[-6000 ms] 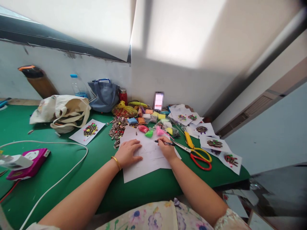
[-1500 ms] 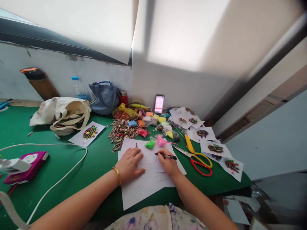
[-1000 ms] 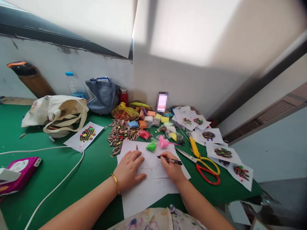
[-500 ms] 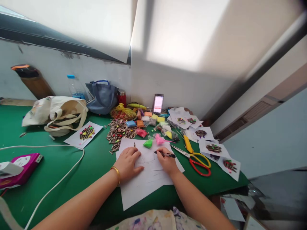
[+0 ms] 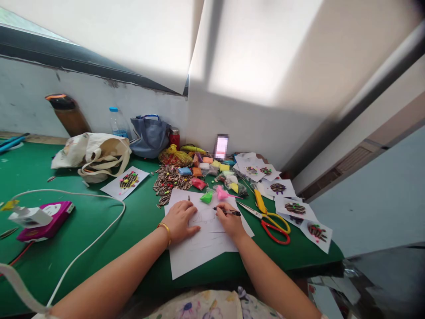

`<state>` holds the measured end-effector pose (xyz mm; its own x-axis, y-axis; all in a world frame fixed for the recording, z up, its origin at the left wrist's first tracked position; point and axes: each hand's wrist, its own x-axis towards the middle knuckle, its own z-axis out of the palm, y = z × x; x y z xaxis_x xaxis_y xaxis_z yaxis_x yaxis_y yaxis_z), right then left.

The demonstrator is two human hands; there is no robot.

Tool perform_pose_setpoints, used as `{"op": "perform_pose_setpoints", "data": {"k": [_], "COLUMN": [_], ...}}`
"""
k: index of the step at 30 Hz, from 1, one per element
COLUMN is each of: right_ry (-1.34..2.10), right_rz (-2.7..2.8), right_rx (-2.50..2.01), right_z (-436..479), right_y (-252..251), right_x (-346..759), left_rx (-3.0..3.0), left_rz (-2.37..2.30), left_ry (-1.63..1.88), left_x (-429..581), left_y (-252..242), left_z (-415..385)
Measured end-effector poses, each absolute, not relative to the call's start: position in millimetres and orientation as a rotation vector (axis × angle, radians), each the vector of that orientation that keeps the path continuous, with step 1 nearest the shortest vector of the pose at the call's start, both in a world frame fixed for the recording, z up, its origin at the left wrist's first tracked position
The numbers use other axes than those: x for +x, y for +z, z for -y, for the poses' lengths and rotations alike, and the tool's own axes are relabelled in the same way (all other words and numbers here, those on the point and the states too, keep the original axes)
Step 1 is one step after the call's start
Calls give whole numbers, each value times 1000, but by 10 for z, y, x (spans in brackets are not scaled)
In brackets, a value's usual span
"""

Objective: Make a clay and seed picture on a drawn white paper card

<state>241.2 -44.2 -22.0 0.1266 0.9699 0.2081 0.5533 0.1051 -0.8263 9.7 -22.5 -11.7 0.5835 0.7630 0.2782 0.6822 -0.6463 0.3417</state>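
Observation:
My left hand (image 5: 181, 220) lies flat on the white paper (image 5: 191, 261), fingers spread. A gold bangle (image 5: 164, 232) circles that wrist. In my right hand (image 5: 229, 221) is a black pen (image 5: 231, 212), its tip resting on or just over the sheet, where faint drawn lines show between my hands. One sunflower seed (image 5: 189, 198) lies near the paper's top edge. Just beyond my fingers are a bag of green clay (image 5: 206, 197) and a bag of pink clay (image 5: 222, 193). Past the left hand spreads a pile of striped sunflower seeds (image 5: 171, 179) with small coloured balls among them.
Scissors with red and yellow handles (image 5: 277, 228) and a yellow-handled tool (image 5: 260, 200) lie to the right. Finished seed pictures (image 5: 295, 207) line the table's right side. At left are a cloth bag (image 5: 75, 153), a purple power strip (image 5: 49, 221) and a white cable (image 5: 89, 243).
The camera view has turned slightly left, bringing more of the power strip into view. Both hands stay on the paper, and the pen has barely moved.

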Motion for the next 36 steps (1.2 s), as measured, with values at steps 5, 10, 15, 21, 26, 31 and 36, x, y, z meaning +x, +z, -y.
{"op": "perform_pose_setpoints", "data": {"k": [5,10,15,21,26,31,36], "right_ry": [649,606,628,638,633,625,625], "right_rz": [1528,1564,1605,1587,1587,1577,1601], "right_rx": [-1556,-1572,-1563,-1547,-1549,-1544,-1562], "right_z": [454,468,493,492,490,479,475], "right_y": [-201,-183,-155,-128,-150,-173,-148], "right_x": [2415,2412,2417,2415,2415,2416,2424], "left_rx": [2614,2611,2611,2609,2616,2597,2599], "left_rz": [-1204,-1218,-1225,-1221,-1220,-1211,-1215], "left_ry": [616,602,577,578,574,595,594], "left_x": [101,102,101,94,92,91,91], "left_y": [-110,-89,-79,-80,-91,-94,-100], "left_z": [228,236,249,246,233,229,221]}}
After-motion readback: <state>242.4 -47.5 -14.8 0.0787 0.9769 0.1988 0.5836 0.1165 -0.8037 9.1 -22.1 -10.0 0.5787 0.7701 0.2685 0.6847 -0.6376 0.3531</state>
